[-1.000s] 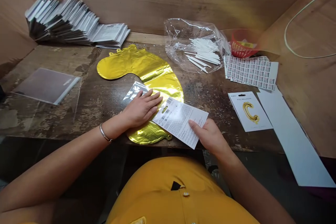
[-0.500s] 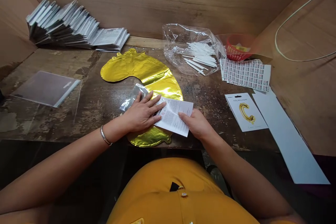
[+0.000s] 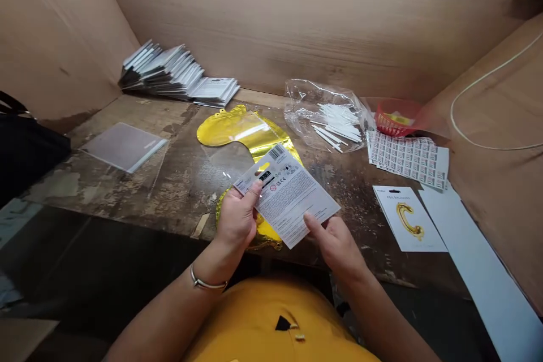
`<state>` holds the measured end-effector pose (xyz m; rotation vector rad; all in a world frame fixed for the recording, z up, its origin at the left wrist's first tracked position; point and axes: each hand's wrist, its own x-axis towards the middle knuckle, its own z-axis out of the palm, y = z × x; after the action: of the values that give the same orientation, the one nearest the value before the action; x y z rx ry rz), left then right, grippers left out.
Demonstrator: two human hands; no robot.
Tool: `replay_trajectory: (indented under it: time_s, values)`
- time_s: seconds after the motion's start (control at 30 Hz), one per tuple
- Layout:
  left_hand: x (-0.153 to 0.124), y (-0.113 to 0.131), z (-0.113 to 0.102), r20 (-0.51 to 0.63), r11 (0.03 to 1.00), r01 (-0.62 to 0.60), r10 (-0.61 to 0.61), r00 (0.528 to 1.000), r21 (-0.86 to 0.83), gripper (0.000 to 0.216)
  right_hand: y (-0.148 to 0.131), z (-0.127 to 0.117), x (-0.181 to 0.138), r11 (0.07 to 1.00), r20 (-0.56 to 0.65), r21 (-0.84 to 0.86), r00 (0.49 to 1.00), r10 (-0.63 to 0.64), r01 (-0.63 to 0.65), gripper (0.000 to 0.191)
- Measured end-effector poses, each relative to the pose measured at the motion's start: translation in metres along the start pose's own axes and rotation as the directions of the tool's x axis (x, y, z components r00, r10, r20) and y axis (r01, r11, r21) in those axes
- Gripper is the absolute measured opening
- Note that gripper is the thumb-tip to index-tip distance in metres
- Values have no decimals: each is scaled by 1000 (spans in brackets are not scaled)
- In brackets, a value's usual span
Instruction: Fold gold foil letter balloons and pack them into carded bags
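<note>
A white printed balloon package card [image 3: 297, 198], back side up with a barcode and hang hole, is tilted over the table in both my hands. My left hand [image 3: 237, 218] pinches its upper left edge, thumb on top. My right hand [image 3: 339, 246] grips the lower right corner, also thumb on top. Clear plastic [image 3: 231, 174] sticks out past the card's left end. Beneath the card lies a flat gold foil balloon [image 3: 271, 134], curved like a C, its middle hidden by the card and my left hand.
Stacked packages [image 3: 169, 73] lean at the back left, near a clear sleeve [image 3: 125, 147]. A plastic bag of white sticks [image 3: 339, 121], a red basket [image 3: 392, 124] and sticker sheets [image 3: 407, 158] lie back right. A foil balloon card [image 3: 409, 220] rests beside a long white strip [image 3: 487, 271].
My left hand has gone from lying flat on the card and balloon to pinching the card's edge. The card is lifted and turned, showing its barcode end. The view has shifted.
</note>
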<state>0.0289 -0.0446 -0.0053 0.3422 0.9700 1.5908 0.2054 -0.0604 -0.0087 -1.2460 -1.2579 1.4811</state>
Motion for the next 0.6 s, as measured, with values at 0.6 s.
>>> replay_trajectory:
  time_s: [0.6]
  values:
    - [10,-13,-6,24,999,10,-11,1000,48,43,4,25,3,973,-121,152,974,192,-173,48]
